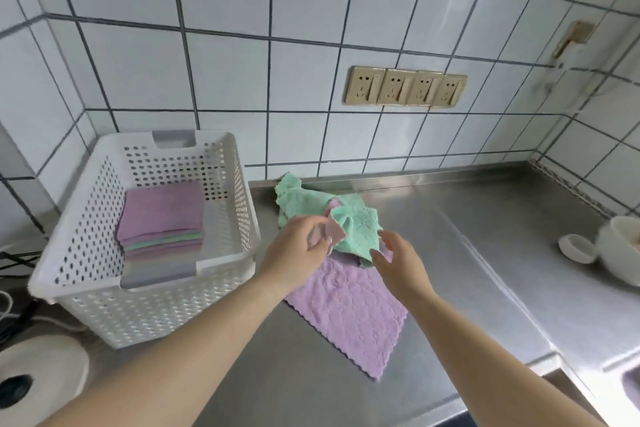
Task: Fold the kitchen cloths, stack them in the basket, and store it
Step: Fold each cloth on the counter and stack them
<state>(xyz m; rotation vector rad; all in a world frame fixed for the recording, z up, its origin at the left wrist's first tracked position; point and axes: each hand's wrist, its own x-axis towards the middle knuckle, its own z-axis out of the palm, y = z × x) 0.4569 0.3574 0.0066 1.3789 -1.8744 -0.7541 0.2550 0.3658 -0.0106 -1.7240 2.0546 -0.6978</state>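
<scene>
Steel worktop (433,246) carries a purple cloth (349,315) lying flat, one corner toward the viewer; green cloth (356,225) crumpled behind it, its edge pinched by left hand (294,253); right hand (398,263) released; basket (221,263) left, holding folded cloths (161,218).

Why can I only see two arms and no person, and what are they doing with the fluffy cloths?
The camera sits on the person's head and looks down, so you see just their arms. On the shiny metal counter lies a flat purple cloth with a crumpled green cloth partly on top of it. The left hand pinches a pink corner of the crumpled cloth; the right hand reaches for its edge with loose fingers. The white basket beside them already holds a neat stack of folded cloths.
</scene>
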